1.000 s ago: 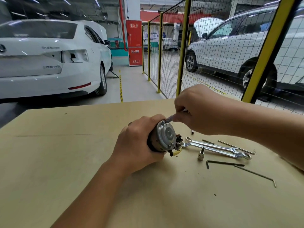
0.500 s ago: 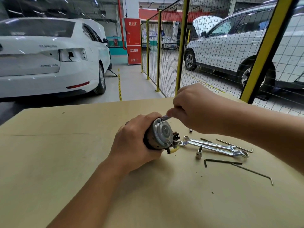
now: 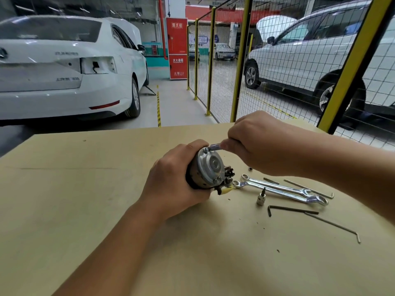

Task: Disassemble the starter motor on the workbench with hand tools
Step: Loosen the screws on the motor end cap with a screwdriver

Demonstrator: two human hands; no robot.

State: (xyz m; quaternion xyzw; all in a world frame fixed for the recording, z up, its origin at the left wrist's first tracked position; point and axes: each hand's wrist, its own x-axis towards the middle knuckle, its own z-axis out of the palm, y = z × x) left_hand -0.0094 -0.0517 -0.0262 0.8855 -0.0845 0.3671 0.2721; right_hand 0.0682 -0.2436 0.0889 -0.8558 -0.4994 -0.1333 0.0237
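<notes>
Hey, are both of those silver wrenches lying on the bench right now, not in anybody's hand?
Yes, the two wrenches lie on the workbench beside the starter motor, which the left hand grips.

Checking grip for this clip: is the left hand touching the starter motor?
Touching. The head view shows the left hand wrapped around the starter motor body, fingers curled over its top.
</notes>
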